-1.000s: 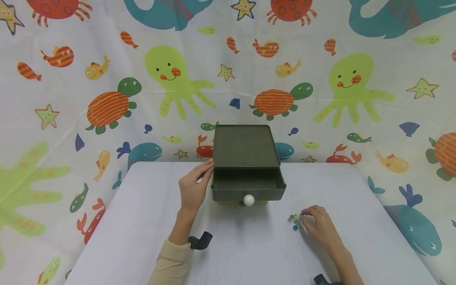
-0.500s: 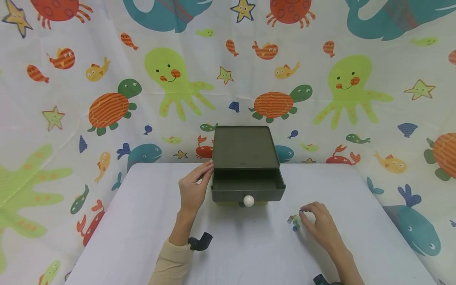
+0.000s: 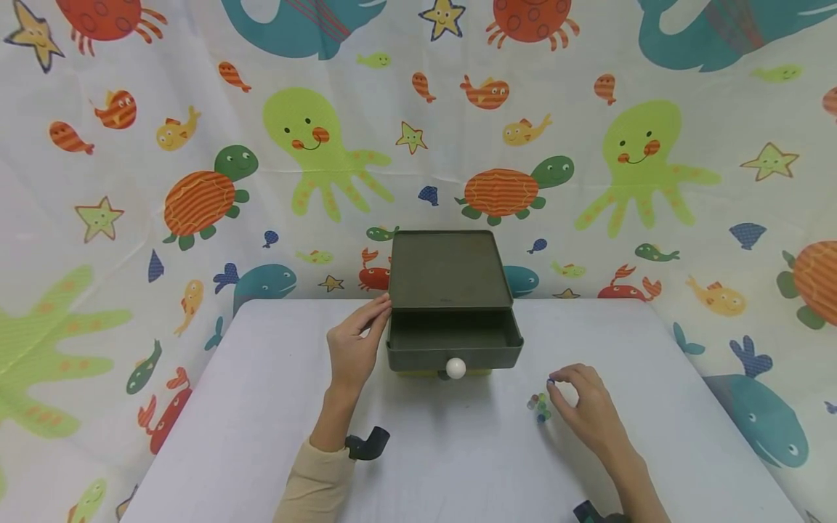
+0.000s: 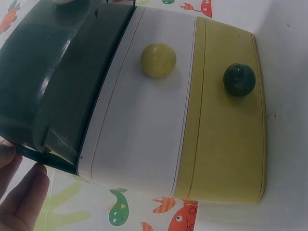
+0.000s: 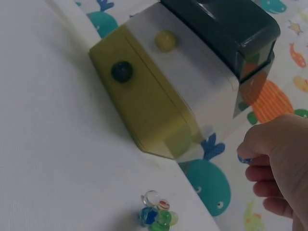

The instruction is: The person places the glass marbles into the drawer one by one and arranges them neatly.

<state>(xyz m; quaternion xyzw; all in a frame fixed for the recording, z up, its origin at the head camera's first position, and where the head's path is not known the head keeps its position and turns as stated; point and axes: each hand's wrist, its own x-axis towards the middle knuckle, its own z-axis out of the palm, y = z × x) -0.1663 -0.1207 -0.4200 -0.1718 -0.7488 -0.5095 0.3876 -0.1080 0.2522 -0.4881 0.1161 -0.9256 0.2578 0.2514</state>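
Note:
A small chest of three drawers (image 3: 451,269) stands at the back middle of the table, green on top, white in the middle and yellow below. Its green top drawer (image 3: 425,359) is pulled out, and the part of its inside that shows is bare. My left hand (image 3: 353,352) touches the chest's left side with its fingertips, fingers fairly straight. Between thumb and forefinger my right hand (image 3: 588,407) pinches a blue marble (image 5: 244,160), raised over the table to the right of the drawer. Just left of that hand lie several glass marbles (image 5: 159,214) in a cluster.
A white knob (image 3: 455,368) sticks out from the open drawer's front. Lower down, a yellow knob (image 4: 158,60) and a dark green knob (image 4: 239,80) mark two shut drawers. Behind the white table (image 3: 275,407) hangs a sea-animal cloth (image 3: 366,131).
My right hand has risen from the marble cluster with the blue marble, moving slightly up and left in the head view. The left hand has stayed at the chest's side.

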